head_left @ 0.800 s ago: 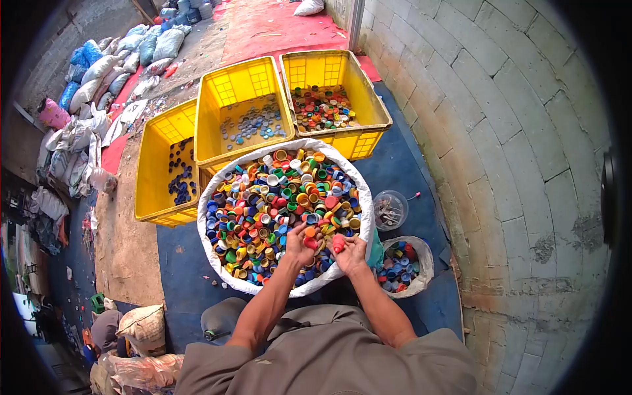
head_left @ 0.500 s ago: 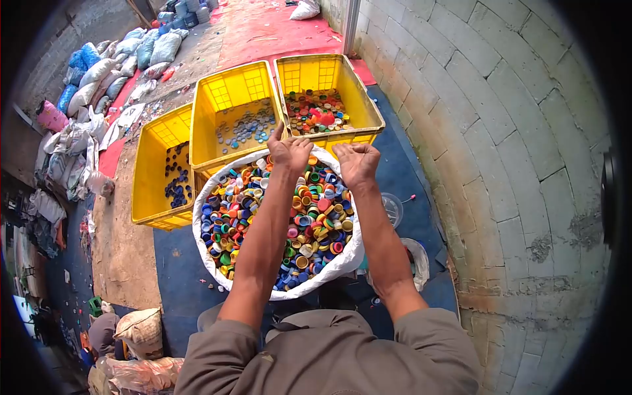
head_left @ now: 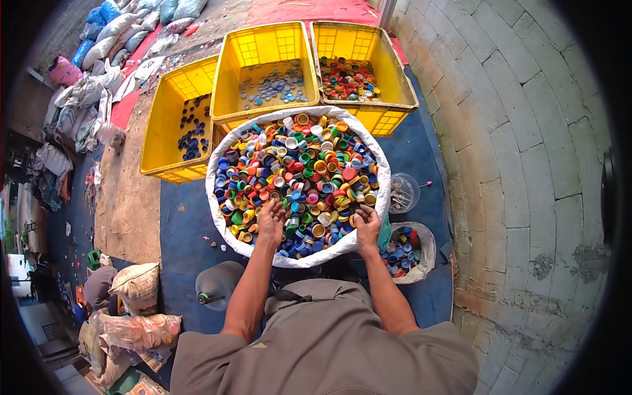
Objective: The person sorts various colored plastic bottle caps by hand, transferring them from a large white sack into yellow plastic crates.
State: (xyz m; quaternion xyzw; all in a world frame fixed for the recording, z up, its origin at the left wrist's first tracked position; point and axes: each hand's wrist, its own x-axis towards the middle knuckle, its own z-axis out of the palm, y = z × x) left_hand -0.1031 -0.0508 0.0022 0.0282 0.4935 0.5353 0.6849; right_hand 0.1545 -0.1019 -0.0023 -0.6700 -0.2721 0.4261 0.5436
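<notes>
A wide white sack with a rolled rim stands before me, filled with bottle caps of many colours. My left hand is at the near left part of the heap, its fingers loosely bent and apart over the caps. Near the right rim, my right hand has its fingers apart beside the caps. I see nothing held in either hand. Beyond the sack are three yellow crates: the left crate has dark blue caps, the middle crate light blue ones, the right crate mostly red ones.
A clear round tub and a small white sack of caps stand on my right, near a block wall. On my left are a large clear bottle and stuffed bags. More full sacks lie farther off.
Both hands have come back from the near edge of the right crate to the sack. A red cluster seen above the right crate's caps is gone from there. The view has tilted down.
</notes>
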